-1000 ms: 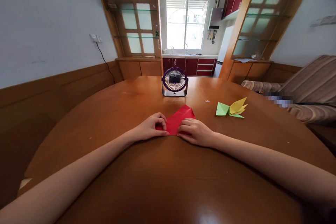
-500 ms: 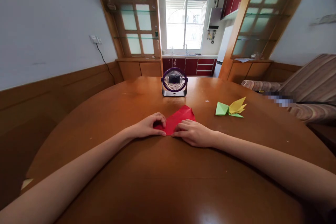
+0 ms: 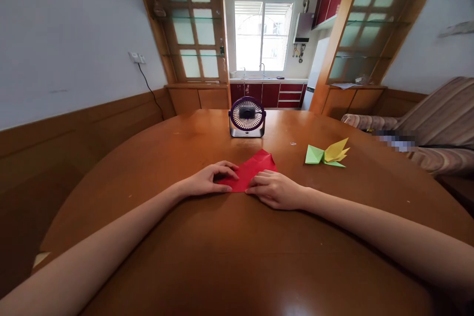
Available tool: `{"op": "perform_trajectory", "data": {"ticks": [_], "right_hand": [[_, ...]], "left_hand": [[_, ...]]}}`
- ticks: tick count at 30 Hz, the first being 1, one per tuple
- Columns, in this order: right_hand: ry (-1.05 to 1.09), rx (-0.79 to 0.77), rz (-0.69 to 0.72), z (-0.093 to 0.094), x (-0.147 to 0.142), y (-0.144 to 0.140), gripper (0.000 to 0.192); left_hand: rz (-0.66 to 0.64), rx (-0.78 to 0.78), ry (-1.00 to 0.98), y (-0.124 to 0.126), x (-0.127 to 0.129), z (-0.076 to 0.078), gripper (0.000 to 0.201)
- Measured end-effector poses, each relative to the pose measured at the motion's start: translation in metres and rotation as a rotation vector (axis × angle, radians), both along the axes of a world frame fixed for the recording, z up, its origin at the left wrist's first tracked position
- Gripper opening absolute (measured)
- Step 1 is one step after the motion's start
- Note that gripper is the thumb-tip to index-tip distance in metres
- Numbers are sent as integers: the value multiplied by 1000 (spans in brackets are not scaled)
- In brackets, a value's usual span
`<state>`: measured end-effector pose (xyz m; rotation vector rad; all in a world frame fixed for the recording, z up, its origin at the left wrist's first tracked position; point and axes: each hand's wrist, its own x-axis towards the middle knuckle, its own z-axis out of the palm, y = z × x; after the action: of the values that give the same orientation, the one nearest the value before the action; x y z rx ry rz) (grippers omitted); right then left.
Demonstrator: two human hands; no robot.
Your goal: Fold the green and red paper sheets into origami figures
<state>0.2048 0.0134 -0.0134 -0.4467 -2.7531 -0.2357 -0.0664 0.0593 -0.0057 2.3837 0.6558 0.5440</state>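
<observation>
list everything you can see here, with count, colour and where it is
red paper: 1, red, flat on the table between the two hands
desk fan: 1, purple and silver, upright on the table beyond the red paper
folded paper pieces: 2, one green and one yellow, touching, on the table right of the red paper
table: 1, brown wood, rounded, fills the foreground
sofa: 1, striped brown, far right
window: 1, white frame, back wall
kitchen cabinets: several, red, under the window
left hand: 1, fingers pressing the paper's left corner
right hand: 1, fingers on the paper's near edge
</observation>
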Motion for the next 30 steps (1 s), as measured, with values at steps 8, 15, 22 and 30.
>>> {"op": "perform_trajectory", "data": {"ticks": [8,15,22,30], "right_hand": [[15,12,10,1,0,-2,32],[13,19,-8,4,4,-5,29],[32,-9,-23,6,21,-2,25],[106,-67,-146,5,33,1,29]], "left_hand": [[-8,404,176,-13,11,3,26],[64,436,104,-23,19,2,24],[56,413,23,-33,28,2,20],[87,158,-158,-44,38,-2,22]]}}
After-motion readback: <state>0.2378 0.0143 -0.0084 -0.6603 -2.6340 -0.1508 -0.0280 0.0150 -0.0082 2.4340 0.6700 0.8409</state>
